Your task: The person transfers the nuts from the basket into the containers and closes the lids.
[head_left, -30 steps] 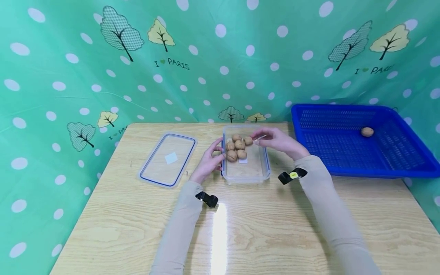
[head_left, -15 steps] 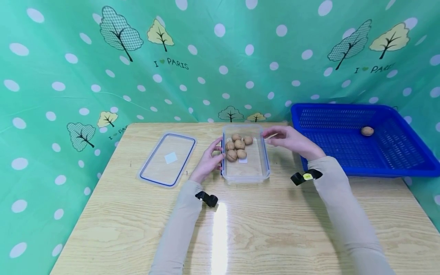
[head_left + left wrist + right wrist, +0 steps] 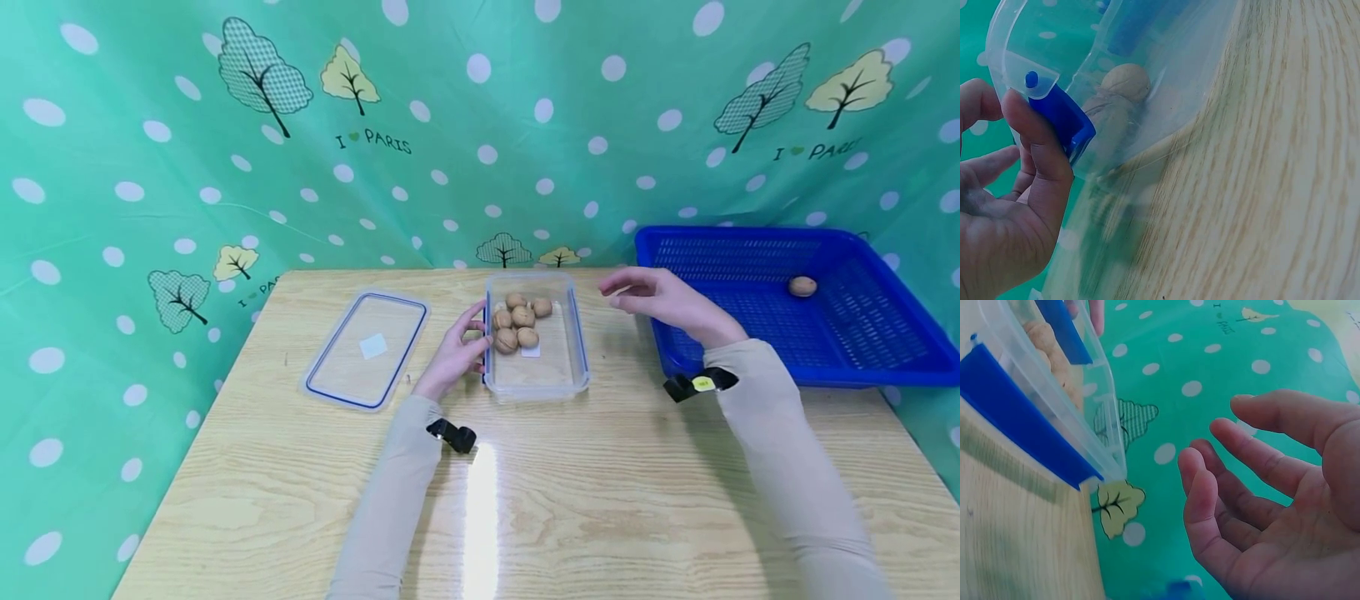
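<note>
Several walnuts [image 3: 523, 317] lie together in the left and back part of a clear plastic food container [image 3: 537, 388]. My left hand [image 3: 452, 357] holds the container's left side. In the left wrist view its thumb [image 3: 1030, 119] lies against the rim beside a blue latch [image 3: 1063, 122]. Between the container and the blue basket [image 3: 750, 373] hovers my right hand [image 3: 671, 306], with its fingers loosely bent and nothing in them. The right wrist view shows the bare palm [image 3: 1297, 544]. A single walnut [image 3: 802, 287] sits in the basket, towards its back right.
The container's clear lid [image 3: 337, 367], edged with a blue seal, lies flat on the wooden table [image 3: 300, 500] to the left. A green dotted cloth [image 3: 420, 192] hangs behind the table. The basket takes up the table's back right.
My right hand has moved rightward from over the walnuts, past the container's right rim, towards the basket. My left hand, the container and the walnuts stay where they were.
</note>
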{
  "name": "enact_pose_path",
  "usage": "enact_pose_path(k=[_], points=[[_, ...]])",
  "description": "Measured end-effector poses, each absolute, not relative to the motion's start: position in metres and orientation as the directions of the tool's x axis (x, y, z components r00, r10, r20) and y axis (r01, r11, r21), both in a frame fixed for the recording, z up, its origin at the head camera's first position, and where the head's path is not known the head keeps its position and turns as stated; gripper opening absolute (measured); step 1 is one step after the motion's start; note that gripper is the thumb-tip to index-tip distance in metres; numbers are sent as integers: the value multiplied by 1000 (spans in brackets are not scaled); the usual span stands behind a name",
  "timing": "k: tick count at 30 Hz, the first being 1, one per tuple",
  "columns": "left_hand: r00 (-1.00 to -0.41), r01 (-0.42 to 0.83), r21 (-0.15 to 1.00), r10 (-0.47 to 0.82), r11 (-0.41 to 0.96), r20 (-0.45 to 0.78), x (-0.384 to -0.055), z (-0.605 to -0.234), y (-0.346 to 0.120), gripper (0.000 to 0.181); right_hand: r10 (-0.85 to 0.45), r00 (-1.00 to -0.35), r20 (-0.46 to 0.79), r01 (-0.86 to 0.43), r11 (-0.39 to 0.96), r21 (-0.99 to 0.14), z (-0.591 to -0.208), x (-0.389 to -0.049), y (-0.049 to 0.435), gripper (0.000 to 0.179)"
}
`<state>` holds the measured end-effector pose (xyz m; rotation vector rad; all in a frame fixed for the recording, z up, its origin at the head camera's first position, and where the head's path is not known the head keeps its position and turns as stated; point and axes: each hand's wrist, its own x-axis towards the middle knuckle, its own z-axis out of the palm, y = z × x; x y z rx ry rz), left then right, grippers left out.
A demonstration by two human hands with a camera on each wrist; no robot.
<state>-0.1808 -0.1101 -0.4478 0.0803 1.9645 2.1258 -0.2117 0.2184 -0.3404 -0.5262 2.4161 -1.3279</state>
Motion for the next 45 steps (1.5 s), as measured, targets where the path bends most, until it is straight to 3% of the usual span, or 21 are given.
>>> enact_pose_path(k=[30,45], points=[[-972,-135,990,201,-48,-123,-180,-448,-111,69,-381,-916,-130,-169,657,-735,-315,-212,289,39],[-972,-138,988,202,-62,-123,-182,-451,-110,68,-353,-912,-211,-127,729,-673,-321,-231,333,46]])
